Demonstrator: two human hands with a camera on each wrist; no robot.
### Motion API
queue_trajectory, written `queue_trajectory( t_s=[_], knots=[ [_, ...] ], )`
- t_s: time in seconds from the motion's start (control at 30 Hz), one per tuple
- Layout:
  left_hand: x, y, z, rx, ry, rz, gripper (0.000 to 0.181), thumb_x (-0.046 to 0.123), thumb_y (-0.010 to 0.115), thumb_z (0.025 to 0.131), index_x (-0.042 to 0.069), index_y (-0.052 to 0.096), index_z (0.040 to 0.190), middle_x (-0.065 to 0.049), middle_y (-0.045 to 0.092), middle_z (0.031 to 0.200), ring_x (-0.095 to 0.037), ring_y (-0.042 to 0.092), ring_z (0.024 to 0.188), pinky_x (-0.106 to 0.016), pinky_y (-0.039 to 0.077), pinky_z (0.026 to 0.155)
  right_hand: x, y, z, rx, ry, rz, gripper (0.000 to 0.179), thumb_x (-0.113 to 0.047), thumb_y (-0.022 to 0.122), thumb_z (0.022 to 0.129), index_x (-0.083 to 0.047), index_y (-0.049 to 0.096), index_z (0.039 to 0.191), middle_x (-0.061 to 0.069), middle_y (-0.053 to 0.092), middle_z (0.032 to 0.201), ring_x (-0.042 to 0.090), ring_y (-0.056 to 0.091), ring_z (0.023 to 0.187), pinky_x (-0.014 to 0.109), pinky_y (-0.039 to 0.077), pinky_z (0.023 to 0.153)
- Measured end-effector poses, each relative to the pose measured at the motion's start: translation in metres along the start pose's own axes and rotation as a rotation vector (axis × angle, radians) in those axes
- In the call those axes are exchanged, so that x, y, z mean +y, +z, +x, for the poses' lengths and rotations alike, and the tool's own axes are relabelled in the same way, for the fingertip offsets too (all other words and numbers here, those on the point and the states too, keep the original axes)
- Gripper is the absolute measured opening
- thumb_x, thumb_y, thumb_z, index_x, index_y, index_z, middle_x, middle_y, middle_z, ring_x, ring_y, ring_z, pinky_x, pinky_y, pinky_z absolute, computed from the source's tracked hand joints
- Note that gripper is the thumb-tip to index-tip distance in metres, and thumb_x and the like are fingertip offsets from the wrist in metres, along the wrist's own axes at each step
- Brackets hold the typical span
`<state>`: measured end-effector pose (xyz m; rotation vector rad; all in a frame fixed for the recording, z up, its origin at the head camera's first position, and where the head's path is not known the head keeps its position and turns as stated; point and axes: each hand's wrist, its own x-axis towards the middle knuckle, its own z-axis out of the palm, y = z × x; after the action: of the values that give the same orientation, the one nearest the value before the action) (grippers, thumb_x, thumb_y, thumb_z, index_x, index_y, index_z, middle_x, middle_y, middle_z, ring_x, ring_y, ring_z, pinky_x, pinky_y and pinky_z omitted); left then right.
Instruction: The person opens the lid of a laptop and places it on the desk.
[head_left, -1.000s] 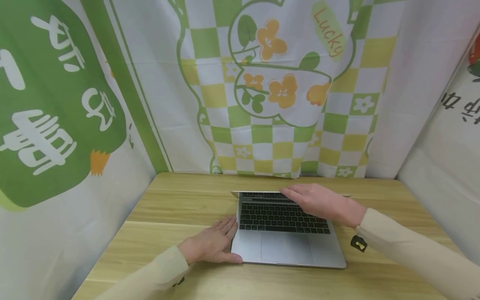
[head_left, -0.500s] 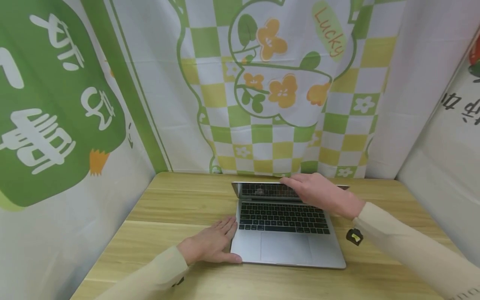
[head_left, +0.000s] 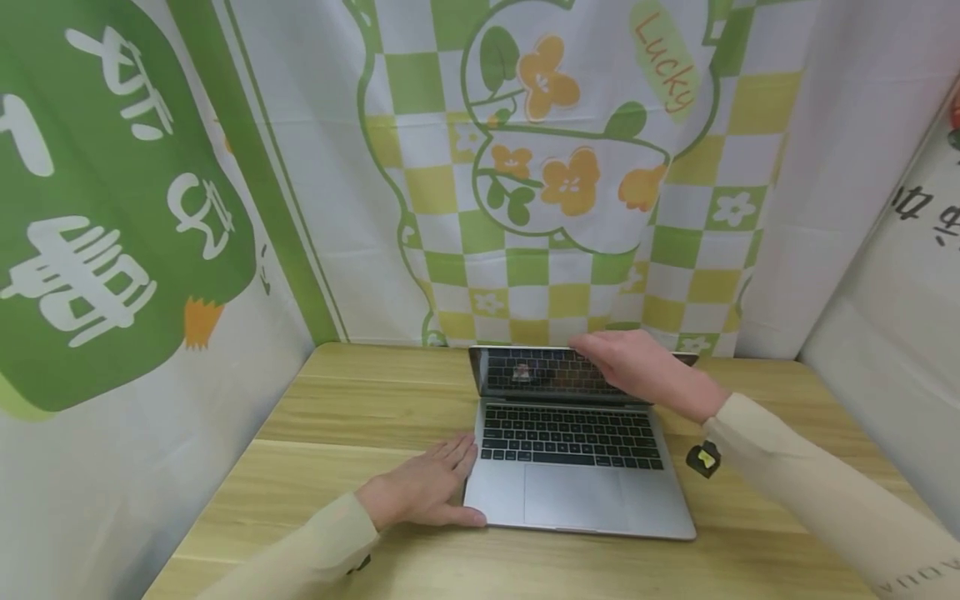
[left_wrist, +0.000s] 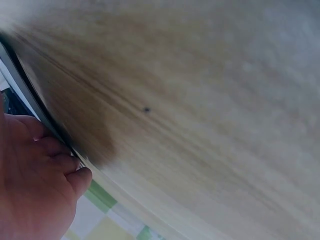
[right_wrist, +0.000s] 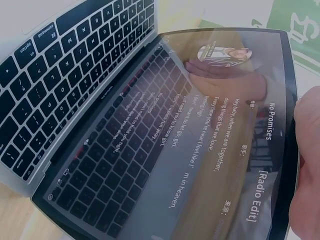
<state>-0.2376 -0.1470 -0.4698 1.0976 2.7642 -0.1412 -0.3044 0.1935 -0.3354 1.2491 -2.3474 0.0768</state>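
Note:
A silver laptop [head_left: 573, 500] with a black keyboard sits on the wooden table, its lid [head_left: 547, 371] raised and tilted. My left hand [head_left: 423, 490] rests flat beside the base, fingertips at its left edge and thumb at the front left corner. In the left wrist view, the left hand's fingers [left_wrist: 50, 145] lie along the dark side of the laptop. My right hand [head_left: 641, 367] holds the lid's top edge, its back toward the head camera. The right wrist view has the screen [right_wrist: 200, 150] lit with song lyrics, the right hand [right_wrist: 307, 170] at the lid's edge.
The wooden table [head_left: 337, 408] extends around the laptop. Behind it hangs a curtain [head_left: 450, 258] with green, yellow and white checks. Printed cloth [head_left: 90, 467] lines the left side, and more cloth [head_left: 900, 350] lines the right.
My right hand has moved up and back with the laptop lid, which has gone from nearly closed to raised, and more of the screen shows. My left hand has stayed in place.

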Motion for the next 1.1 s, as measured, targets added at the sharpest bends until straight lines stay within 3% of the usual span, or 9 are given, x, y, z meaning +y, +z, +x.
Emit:
queue_trajectory(
  t_s=[0.4, 0.7, 1.1],
  knots=[
    [0.001, -0.002, -0.001, -0.011, -0.007, -0.025, 0.110, 0.084, 0.029, 0.086, -0.003, 0.023, 0.154, -0.022, 0.017, 0.162, -0.032, 0.019, 0.152, -0.042, 0.026, 0.122, 0.013, 0.002, 0.004, 0.054, 0.026, 0.034, 0.015, -0.010, 0.067, 0.092, -0.010, 0.066, 0.107, 0.003, 0.076, 0.090, 0.015, 0.071, 0.074, 0.032, 0.059, 0.064],
    [0.002, -0.004, -0.001, -0.025, -0.019, -0.026, 0.110, 0.084, 0.030, 0.086, -0.002, 0.022, 0.154, -0.021, 0.017, 0.162, -0.031, 0.019, 0.152, -0.042, 0.025, 0.123, 0.022, 0.000, 0.008, -0.015, 0.072, 0.089, 0.016, -0.017, 0.059, 0.099, -0.011, 0.067, 0.111, 0.002, 0.076, 0.091, 0.012, 0.069, 0.071, 0.031, 0.059, 0.065],
    [0.003, -0.005, -0.001, -0.041, -0.033, -0.032, 0.111, 0.085, 0.030, 0.084, -0.001, 0.021, 0.155, -0.020, 0.016, 0.163, -0.031, 0.018, 0.152, -0.042, 0.024, 0.123, 0.033, -0.002, 0.010, -0.030, 0.098, 0.090, 0.020, -0.016, 0.058, 0.099, -0.009, 0.067, 0.116, 0.004, 0.076, 0.093, 0.015, 0.070, 0.074, 0.035, 0.059, 0.067]
  ],
)
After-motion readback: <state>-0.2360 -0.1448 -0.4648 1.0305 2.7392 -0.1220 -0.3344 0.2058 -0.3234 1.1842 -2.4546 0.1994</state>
